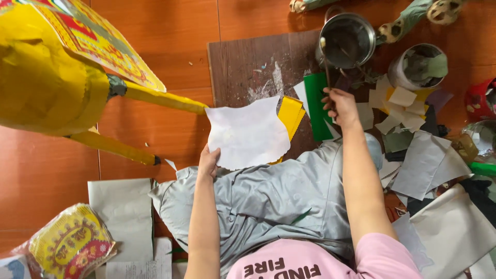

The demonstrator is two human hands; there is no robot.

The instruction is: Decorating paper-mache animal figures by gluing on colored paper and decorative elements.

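Observation:
My left hand [208,161] pinches the lower left edge of a white irregular sheet of paper [248,133] that lies over the dark wooden board [243,62]. Under the sheet's right side peek yellow paper pieces [291,113]. My right hand [341,106] grips a thin brush handle [326,70] that reaches up to the rim of a metal pot [347,40]. A green paper piece [316,106] lies just left of that hand. My lap is covered by grey cloth [279,196].
A large yellow paper figure with thin legs [51,77] fills the upper left. A white round container [418,67] and a heap of paper scraps [413,134] lie at right. A wrapped yellow packet [72,245] and white sheets [124,212] sit lower left on the orange floor.

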